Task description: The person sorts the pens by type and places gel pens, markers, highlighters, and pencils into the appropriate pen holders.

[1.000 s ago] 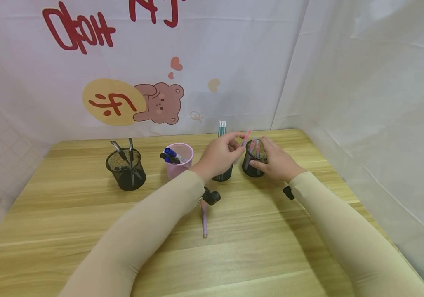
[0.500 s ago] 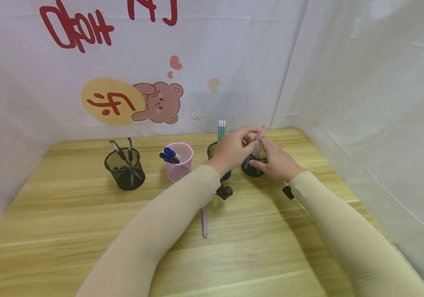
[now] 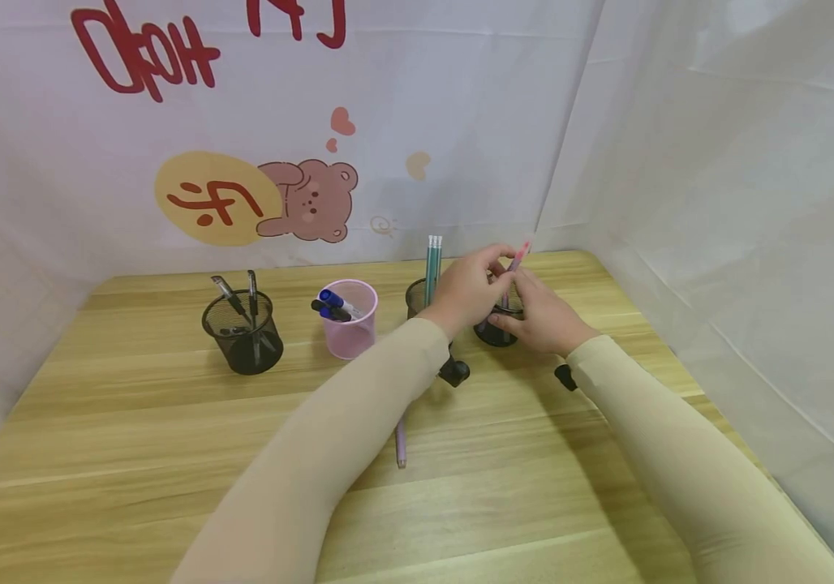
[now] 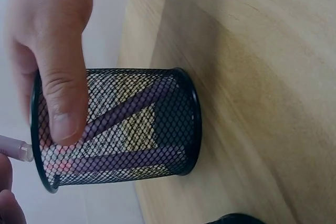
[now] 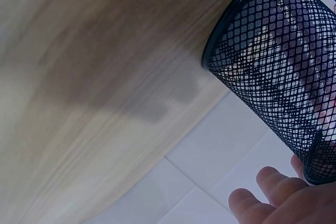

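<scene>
My left hand (image 3: 470,285) pinches a lilac pen with a pink top (image 3: 522,255), tilted over the rightmost black mesh pen cup (image 3: 493,334). In the left wrist view the lower end of that pen (image 4: 16,148) is right at the cup's rim. My right hand (image 3: 550,318) holds this cup near its rim, its thumb (image 4: 65,108) pressed on the mesh wall. Two purple pens (image 4: 126,159) stand inside, seen through the mesh. Part of the cup is hidden behind both hands in the head view.
Left of it stands a black cup (image 3: 415,297) with green pencils (image 3: 433,268), partly behind my left hand. Farther left are a pink cup (image 3: 351,337) with markers and a black cup (image 3: 252,353) with black pens. A lilac pen (image 3: 401,446) lies on the table (image 3: 497,503).
My left hand has moved right with the pen, from above the pencil cup to over the rightmost cup. My right hand has stayed on that cup.
</scene>
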A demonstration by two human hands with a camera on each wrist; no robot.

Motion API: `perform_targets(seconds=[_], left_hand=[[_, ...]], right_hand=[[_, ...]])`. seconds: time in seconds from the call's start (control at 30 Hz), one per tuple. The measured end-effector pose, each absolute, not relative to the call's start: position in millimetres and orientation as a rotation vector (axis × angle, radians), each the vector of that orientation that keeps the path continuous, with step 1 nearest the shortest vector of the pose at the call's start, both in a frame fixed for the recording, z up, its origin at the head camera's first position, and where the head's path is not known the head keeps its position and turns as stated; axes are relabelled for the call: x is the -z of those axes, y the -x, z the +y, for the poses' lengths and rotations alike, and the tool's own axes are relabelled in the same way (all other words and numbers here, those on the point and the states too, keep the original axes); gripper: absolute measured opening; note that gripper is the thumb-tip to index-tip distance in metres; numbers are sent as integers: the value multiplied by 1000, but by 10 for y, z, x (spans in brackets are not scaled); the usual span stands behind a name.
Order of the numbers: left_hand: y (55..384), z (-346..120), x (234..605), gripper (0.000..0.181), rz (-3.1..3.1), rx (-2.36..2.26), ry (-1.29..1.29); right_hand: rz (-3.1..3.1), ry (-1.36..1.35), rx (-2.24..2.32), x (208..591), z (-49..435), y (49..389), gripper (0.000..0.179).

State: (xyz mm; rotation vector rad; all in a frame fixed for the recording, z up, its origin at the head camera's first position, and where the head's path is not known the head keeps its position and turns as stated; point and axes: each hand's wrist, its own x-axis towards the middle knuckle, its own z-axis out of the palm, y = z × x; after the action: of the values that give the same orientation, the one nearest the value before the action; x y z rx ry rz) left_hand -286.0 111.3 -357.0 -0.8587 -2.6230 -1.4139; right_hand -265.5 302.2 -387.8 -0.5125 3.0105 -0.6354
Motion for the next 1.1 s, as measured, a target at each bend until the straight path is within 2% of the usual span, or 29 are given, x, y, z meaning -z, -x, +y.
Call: perform_targets(seconds=[0.9, 1.1], left_hand=[[2795, 1095, 3562, 40, -2704, 1316, 903], [2686, 992, 3476, 41, -2689, 1269, 977]], right_hand=[[3021, 541, 619, 3868, 3015, 2648, 83], [3028, 512, 592, 3870, 3015, 2647, 91]])
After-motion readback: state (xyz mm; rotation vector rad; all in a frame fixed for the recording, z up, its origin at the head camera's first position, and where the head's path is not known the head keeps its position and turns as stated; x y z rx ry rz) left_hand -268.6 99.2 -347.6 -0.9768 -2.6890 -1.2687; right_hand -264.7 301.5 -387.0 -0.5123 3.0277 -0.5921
